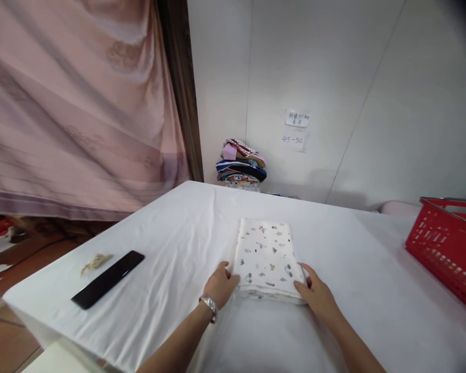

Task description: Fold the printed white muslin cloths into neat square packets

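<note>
A folded white cloth (266, 256) with small printed motifs lies on the white-covered table (171, 243), a little past the near edge. My left hand (219, 285), with a metal watch on its wrist, grips the cloth's near left corner, fingers curled round the edge. My right hand (314, 290) holds the near right corner the same way, thumb on top. The cloth lies flat between both hands.
A black phone (107, 278) and a small beige scrap (96, 262) lie at the left of the table. A red plastic basket (448, 246) stands at the right edge. Folded clothes (241, 165) are piled by the far wall beside a pink curtain (73, 103).
</note>
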A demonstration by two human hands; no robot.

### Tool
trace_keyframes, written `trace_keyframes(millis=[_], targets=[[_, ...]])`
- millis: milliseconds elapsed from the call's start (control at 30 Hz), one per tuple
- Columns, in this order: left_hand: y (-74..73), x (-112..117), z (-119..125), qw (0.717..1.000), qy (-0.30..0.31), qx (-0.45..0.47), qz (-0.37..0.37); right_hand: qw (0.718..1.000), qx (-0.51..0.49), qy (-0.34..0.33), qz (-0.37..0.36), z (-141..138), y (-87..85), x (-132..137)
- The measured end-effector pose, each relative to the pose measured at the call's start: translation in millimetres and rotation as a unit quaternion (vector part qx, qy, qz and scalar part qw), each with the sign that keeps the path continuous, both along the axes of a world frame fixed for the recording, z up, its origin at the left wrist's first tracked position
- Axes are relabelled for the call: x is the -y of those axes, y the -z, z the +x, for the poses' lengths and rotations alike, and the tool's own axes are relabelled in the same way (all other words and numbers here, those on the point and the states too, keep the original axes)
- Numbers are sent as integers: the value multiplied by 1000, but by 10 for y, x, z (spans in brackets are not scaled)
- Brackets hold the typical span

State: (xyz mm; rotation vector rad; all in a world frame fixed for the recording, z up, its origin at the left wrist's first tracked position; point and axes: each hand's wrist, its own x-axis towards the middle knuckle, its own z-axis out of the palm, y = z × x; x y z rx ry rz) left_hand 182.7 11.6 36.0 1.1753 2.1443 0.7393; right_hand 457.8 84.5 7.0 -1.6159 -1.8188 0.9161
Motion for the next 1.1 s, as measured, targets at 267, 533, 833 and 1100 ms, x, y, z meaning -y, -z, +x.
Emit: trace_keyframes(millis=[267,533,833,1100], targets=[[65,-143,-16,999,8,41,-18,994,-97,22,-50,-25,7,33],[92,167,454,988,48,147,-22,978,-166,18,-128,432,-249,-111],[104,205,707,983,156,96,5,969,-142,186,-76,1020,-60,-427],[229,-597,-147,985,41,-76,147,973,-124,181,-74,1022,54,-356]])
